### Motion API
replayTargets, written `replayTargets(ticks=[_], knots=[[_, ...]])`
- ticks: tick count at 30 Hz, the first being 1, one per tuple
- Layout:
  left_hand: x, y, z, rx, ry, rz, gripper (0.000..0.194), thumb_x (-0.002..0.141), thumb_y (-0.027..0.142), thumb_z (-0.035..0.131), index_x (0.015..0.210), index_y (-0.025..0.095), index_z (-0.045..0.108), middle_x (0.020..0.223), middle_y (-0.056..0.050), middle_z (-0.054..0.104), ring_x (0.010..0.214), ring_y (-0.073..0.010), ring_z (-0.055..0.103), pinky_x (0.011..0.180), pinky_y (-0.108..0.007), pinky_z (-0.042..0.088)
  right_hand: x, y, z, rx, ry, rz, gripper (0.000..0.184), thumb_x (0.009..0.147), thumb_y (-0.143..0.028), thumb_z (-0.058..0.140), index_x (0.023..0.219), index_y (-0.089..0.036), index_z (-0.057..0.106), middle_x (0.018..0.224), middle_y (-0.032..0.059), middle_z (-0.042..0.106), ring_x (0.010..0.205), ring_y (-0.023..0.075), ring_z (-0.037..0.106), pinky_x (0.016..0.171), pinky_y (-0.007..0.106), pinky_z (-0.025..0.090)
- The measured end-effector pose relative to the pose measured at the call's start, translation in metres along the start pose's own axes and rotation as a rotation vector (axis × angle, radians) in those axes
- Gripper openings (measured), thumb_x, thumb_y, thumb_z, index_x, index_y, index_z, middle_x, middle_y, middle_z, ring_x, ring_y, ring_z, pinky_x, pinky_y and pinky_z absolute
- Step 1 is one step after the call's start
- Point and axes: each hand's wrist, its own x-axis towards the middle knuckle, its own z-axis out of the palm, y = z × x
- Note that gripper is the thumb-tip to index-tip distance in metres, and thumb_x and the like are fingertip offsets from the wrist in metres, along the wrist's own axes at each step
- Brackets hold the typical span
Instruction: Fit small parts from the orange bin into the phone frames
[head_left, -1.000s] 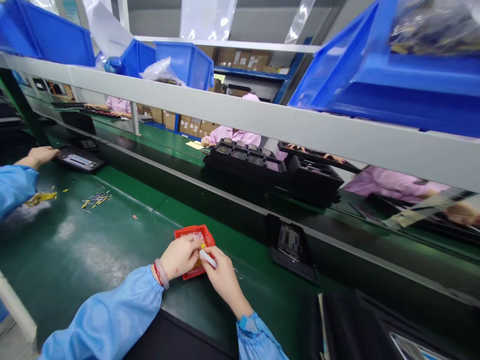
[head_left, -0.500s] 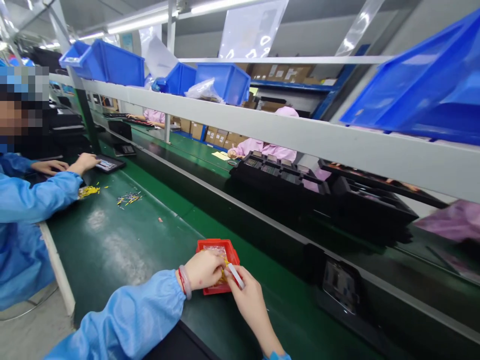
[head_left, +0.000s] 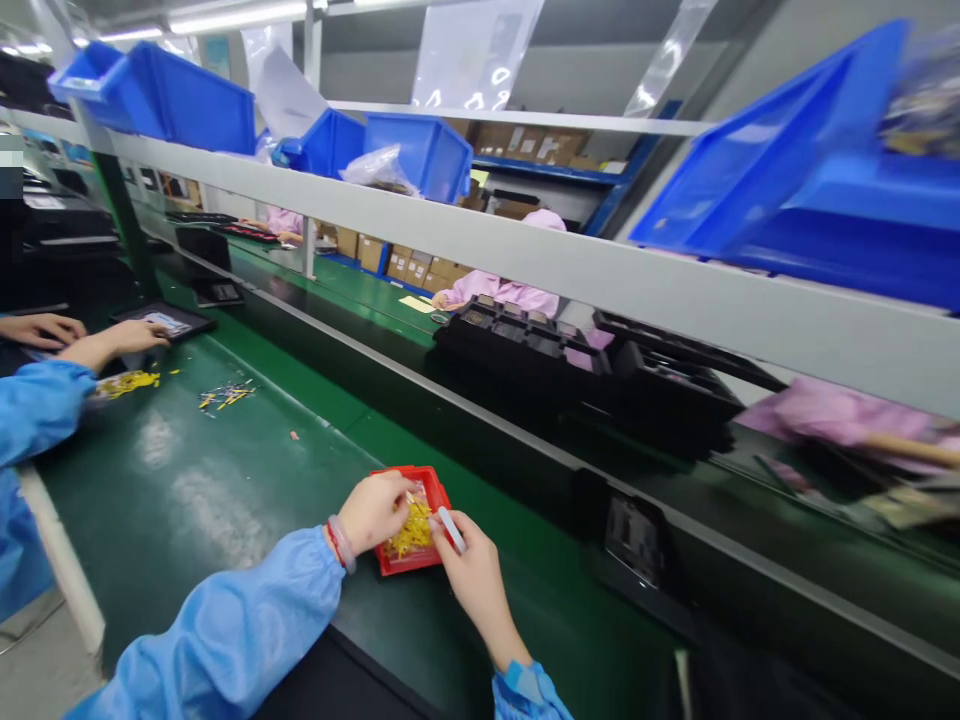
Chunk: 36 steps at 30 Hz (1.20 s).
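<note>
A small red plastic bin stands on the green bench in front of me, holding many thin yellow pieces in clear plastic. Over its left side is my left hand, fingertips pinched together above the yellow pieces; whatever is between them is too small to make out. At the bin's right edge my right hand is closed around a slim, flat, whitish-grey piece of unclear kind. A black flat thing lies under my left forearm, partly hidden.
Left, a co-worker's hands are at a black tray, near yellow pieces and a loose pile of small strips. A black device stands right of the bin. Overhead, a white rail carries blue bins.
My view has swung right, so the scene sits further left. My hands have drawn apart, uncovering more of the yellow pieces in the red bin.
</note>
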Motion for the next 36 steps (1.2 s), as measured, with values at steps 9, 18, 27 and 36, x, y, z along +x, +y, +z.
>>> replayTargets(ticks=[9, 18, 27, 36], knots=[[-0.002, 0.002, -0.002, -0.019, 0.009, -0.001, 0.017, 0.075, 0.006, 0.046, 0.079, 0.017, 0.058, 0.074, -0.002, 0.064, 0.07, -0.0181, 0.062, 0.068, -0.027, 0.047, 0.0, -0.003, -0.002, 0.039, 0.05, 0.033, 0.026, 0.073, -0.041, 0.051, 0.07, -0.018, 0.063, 0.065, 0.0044, 0.065, 0.061, 0.0207, 0.059, 0.058, 0.029, 0.045], [-0.001, 0.002, -0.003, -0.018, -0.017, 0.018, 0.015, 0.077, 0.01, 0.047, 0.084, 0.017, 0.057, 0.076, -0.002, 0.064, 0.068, -0.0162, 0.062, 0.065, -0.024, 0.047, 0.0, -0.003, -0.002, 0.053, 0.036, 0.024, 0.026, 0.074, -0.04, 0.051, 0.07, -0.018, 0.063, 0.065, 0.004, 0.065, 0.059, 0.0197, 0.057, 0.058, 0.029, 0.045], [0.002, -0.002, -0.004, 0.069, -0.043, -0.068, 0.014, 0.077, 0.009, 0.047, 0.075, 0.017, 0.058, 0.078, -0.005, 0.061, 0.074, -0.0205, 0.059, 0.072, -0.031, 0.045, -0.001, -0.007, -0.001, 0.058, 0.031, 0.039, 0.025, 0.072, -0.042, 0.052, 0.069, -0.019, 0.062, 0.066, 0.0046, 0.065, 0.061, 0.0209, 0.058, 0.058, 0.029, 0.044], [0.002, -0.004, -0.002, -0.173, 0.004, -0.134, 0.018, 0.064, 0.002, 0.054, 0.071, 0.017, 0.062, 0.087, -0.006, 0.062, 0.09, -0.0239, 0.058, 0.089, -0.04, 0.041, -0.001, -0.008, 0.0, 0.172, 0.015, 0.135, 0.031, 0.073, -0.048, 0.055, 0.072, -0.018, 0.061, 0.063, 0.0015, 0.061, 0.057, 0.0173, 0.051, 0.054, 0.026, 0.04]])
